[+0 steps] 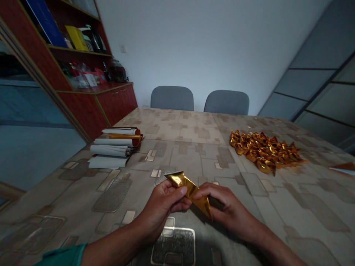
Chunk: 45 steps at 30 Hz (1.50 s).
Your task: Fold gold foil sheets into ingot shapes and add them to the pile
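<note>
A piece of gold foil paper (190, 186), folded into a boat-like shape with pointed ends, is held above the table in front of me. My left hand (166, 201) pinches its middle and left part, with the thumb on top. On the other side, my right hand (222, 203) grips the right part, fingers bent over the upper edge and thumb below. Several finished-looking gold folded pieces (263, 147) sit in rows at the right. To the left lies a stack of rolled or folded sheets (113, 149), white on one side and gold on the other.
A patterned cloth covers the table (177, 153). Two grey chairs (172, 98) stand at its far edge. Another gold and white sheet (344, 168) lies at the far right. A red wooden cabinet (116, 99) holds bags and boxes at the back left.
</note>
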Motion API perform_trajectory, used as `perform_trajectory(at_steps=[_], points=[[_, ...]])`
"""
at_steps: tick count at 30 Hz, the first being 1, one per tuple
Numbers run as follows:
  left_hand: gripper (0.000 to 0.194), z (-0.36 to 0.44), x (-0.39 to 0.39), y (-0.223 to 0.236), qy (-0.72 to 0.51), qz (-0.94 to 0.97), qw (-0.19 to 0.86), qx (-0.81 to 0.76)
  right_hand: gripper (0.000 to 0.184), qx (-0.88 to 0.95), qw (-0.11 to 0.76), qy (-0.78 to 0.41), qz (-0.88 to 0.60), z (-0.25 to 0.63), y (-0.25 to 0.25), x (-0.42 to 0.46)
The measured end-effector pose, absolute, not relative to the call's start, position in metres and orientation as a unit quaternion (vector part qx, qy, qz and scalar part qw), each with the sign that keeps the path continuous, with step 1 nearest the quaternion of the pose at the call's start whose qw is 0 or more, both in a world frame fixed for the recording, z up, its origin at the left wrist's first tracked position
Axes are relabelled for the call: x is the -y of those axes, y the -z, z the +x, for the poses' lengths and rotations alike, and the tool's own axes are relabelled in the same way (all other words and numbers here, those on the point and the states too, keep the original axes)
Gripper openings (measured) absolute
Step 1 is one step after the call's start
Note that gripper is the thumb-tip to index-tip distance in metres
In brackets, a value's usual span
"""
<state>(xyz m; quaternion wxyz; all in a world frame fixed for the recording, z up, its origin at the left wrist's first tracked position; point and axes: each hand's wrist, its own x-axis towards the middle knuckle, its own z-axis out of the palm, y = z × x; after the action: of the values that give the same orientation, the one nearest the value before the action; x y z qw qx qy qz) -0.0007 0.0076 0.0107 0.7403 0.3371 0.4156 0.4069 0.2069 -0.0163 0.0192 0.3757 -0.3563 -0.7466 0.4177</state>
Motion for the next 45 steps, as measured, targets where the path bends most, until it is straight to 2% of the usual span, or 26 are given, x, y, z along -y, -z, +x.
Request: perform_trajectory(at_steps=[2, 6, 12, 18, 22, 27, 39, 45], points=[[0.044, 0.0, -0.007, -0.011, -0.405, 0.345, 0.737, -0.417, 0.01, 0.734, 0.388, -0.427, -0.358, 0.207, -0.018, 0.015], [0.044, 0.0, -0.005, -0.011, -0.403, 0.354, 0.733, -0.418, 0.02, 0.699, 0.423, -0.458, -0.351, 0.208, -0.016, 0.013], [0.046, 0.0, -0.005, -0.011, -0.373, 0.352, 0.745, -0.426, 0.019, 0.783, 0.396, -0.376, -0.298, 0.218, -0.02, 0.008], [0.051, 0.003, -0.002, -0.005, -0.374, 0.376, 0.73, -0.431, 0.026, 0.719, 0.4, -0.431, -0.372, 0.207, -0.018, 0.01], [0.052, 0.004, -0.002, -0.003, -0.373, 0.372, 0.737, -0.423, 0.019, 0.646, 0.404, -0.459, -0.458, 0.197, -0.013, 0.012], [0.052, 0.005, -0.002, -0.005, -0.371, 0.365, 0.736, -0.433, 0.013, 0.674, 0.39, -0.385, -0.495, 0.193, -0.015, 0.014], [0.052, 0.006, -0.001, -0.003, -0.351, 0.38, 0.737, -0.435, 0.015, 0.75, 0.35, -0.288, -0.481, 0.191, -0.015, 0.015], [0.048, 0.006, 0.0, -0.006, -0.346, 0.376, 0.745, -0.428, 0.016, 0.718, 0.363, -0.363, -0.471, 0.192, -0.019, 0.016]])
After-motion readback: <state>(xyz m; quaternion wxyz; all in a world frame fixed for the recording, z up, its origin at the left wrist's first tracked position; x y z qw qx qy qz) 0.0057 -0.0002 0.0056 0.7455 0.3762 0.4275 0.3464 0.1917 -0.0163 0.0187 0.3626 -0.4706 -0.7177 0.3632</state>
